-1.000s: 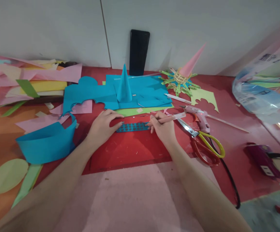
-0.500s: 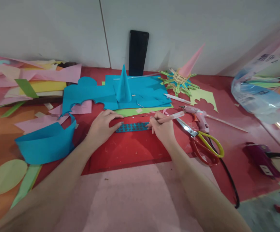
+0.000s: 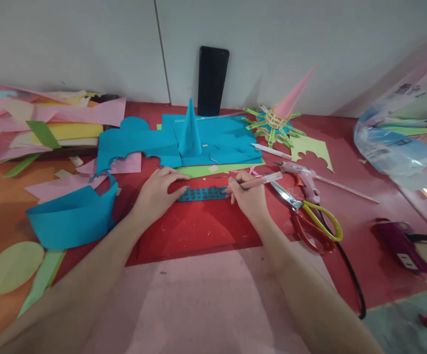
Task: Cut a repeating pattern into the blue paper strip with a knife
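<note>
Touching blue strip [image 3: 203, 194]: left hand [image 3: 159, 191], loosely spread | gripping pen [image 3: 264, 180]: right hand [image 3: 249, 195], fingers curled

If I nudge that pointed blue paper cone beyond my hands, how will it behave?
The pointed blue paper cone looks tall and narrow, so it might tip. Being rolled paper, it is probably light and may dent under a pinch. It stands on flat blue sheets, so it could slide if loose.
</note>
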Demonstrator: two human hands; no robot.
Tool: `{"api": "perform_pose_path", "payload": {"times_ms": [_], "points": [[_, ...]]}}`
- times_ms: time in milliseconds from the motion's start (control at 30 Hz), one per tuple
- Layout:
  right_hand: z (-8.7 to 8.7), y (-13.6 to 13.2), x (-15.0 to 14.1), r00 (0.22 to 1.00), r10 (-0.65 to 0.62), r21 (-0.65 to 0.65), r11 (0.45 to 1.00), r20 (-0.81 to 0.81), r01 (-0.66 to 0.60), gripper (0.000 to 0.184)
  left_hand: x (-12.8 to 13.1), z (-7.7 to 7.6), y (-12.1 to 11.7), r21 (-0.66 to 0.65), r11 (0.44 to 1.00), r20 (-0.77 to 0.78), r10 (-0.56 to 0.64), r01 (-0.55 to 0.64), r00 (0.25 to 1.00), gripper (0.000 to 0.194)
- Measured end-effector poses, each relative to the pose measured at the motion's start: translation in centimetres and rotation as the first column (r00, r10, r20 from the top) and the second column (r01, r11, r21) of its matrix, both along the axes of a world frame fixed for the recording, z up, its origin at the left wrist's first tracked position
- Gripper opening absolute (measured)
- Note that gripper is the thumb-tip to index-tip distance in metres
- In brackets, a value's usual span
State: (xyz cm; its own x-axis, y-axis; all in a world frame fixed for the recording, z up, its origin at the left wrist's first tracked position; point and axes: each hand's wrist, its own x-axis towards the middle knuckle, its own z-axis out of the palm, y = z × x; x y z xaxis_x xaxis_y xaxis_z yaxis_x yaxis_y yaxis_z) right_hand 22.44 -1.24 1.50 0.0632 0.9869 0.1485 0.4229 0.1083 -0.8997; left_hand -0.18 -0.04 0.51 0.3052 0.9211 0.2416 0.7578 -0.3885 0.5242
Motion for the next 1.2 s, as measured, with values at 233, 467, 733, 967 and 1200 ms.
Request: {"api": "perform_pose_path", "payload": {"times_ms": [233, 467, 733, 967, 1200], "points": [[0.13, 0.05, -0.05, 0.997, -0.054, -0.008, 0.999, -0.048, 0.053, 0.029, 0.00, 0.01, -0.06, 0.002, 1.000, 0.003, -0.001, 0.001, 1.000, 0.021], [0.20, -0.02, -0.05, 0.999, -0.037, -0.001, 0.999, -0.024, 0.037, 0.029, -0.02, -0.07, -0.01, -0.007, 1.000, 0.010, -0.002, 0.002, 1.000, 0.020], [0.21, -0.04, -0.26, 0.997, -0.062, -0.013, 0.998, -0.040, 0.062, 0.029, -0.02, -0.05, -0.06, -0.003, 1.000, 0.013, 0.000, 0.000, 1.000, 0.021], [0.30, -0.04, -0.14, 0.999, -0.033, -0.005, 0.999, -0.003, 0.033, 0.029, -0.06, -0.05, -0.04, 0.003, 1.000, 0.007, -0.004, 0.004, 1.000, 0.021], [0.28, -0.06, -0.25, 0.998, -0.061, -0.016, 0.998, -0.035, 0.061, 0.029, -0.03, -0.03, -0.07, 0.003, 1.000, 0.004, 0.000, 0.000, 1.000, 0.022]]}}
